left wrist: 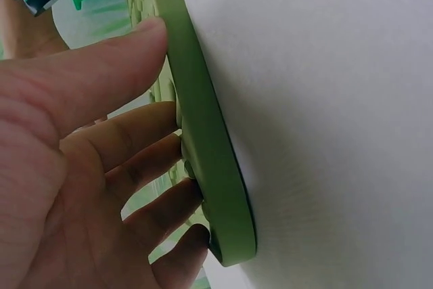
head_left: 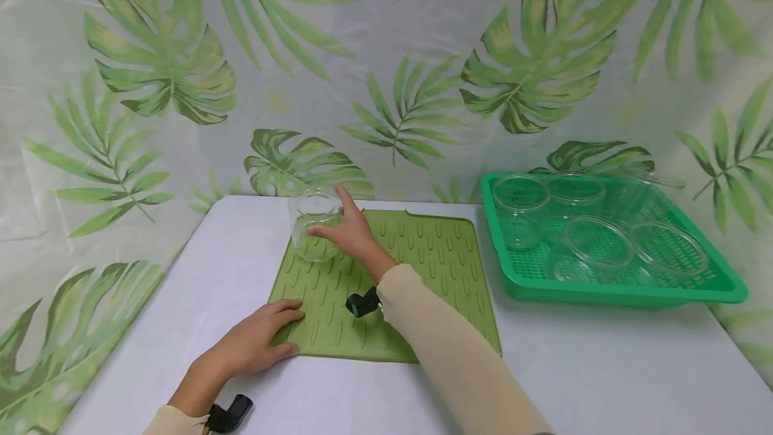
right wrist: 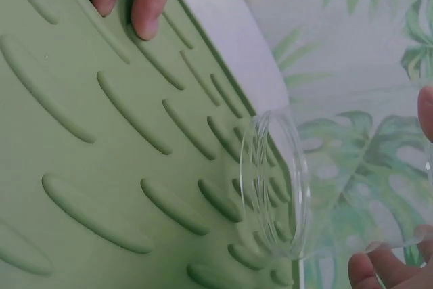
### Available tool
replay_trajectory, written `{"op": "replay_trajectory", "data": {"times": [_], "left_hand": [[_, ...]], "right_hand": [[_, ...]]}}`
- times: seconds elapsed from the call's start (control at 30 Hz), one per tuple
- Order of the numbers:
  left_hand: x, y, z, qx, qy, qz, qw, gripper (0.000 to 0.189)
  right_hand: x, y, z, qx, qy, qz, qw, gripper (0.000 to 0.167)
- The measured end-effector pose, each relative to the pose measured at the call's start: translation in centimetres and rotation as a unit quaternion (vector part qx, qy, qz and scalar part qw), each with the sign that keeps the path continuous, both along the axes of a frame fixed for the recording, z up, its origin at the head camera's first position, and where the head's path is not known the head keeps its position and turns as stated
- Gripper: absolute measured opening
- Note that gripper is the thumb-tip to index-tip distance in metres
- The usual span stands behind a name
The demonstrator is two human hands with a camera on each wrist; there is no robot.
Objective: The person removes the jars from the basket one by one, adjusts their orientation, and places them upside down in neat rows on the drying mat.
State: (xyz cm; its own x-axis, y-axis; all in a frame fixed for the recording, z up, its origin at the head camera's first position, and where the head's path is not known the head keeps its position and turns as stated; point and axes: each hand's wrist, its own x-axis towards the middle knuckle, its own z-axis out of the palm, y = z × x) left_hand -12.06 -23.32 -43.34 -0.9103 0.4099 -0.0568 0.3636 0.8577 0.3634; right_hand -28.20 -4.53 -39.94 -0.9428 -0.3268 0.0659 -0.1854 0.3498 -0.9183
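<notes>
Right sleeve point(head_left: 465, 354) is crossing the mat point(head_left: 435, 274); right hand point(head_left: 355, 232) is gripping one clear cup point(head_left: 315, 240) at its far left, left hand point(head_left: 256, 340) is resting near left, fingers apart. Five cups point(head_left: 594, 247) in the basket point(head_left: 628, 294), right, are apparently pending.

Leaf-print backdrop point(head_left: 398, 72); white tabletop point(head_left: 592, 361) before it

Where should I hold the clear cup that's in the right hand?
I'd hold the clear cup round its side wall, from the right, as the right hand does. It looks upside down, its rim facing the green mat, so the wall is probably easier to reach.
</notes>
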Motion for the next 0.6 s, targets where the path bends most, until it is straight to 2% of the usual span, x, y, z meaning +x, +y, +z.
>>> {"op": "replay_trajectory", "data": {"times": [0.27,0.43,0.6], "left_hand": [[0.24,-0.21,-0.24,-0.001,-0.005,0.007,1.0,0.053],[0.13,-0.15,-0.14,0.006,-0.002,0.004,1.0,0.052],[0.12,0.03,-0.01,0.008,-0.004,0.004,0.9999,0.052]], "right_hand": [[0.12,-0.44,-0.35,-0.016,-0.012,-0.021,0.9996,0.101],[0.1,-0.6,-0.26,-0.015,-0.003,-0.034,0.9993,0.102],[-0.01,-0.5,-0.42,-0.001,-0.014,-0.027,0.9995,0.102]]}}
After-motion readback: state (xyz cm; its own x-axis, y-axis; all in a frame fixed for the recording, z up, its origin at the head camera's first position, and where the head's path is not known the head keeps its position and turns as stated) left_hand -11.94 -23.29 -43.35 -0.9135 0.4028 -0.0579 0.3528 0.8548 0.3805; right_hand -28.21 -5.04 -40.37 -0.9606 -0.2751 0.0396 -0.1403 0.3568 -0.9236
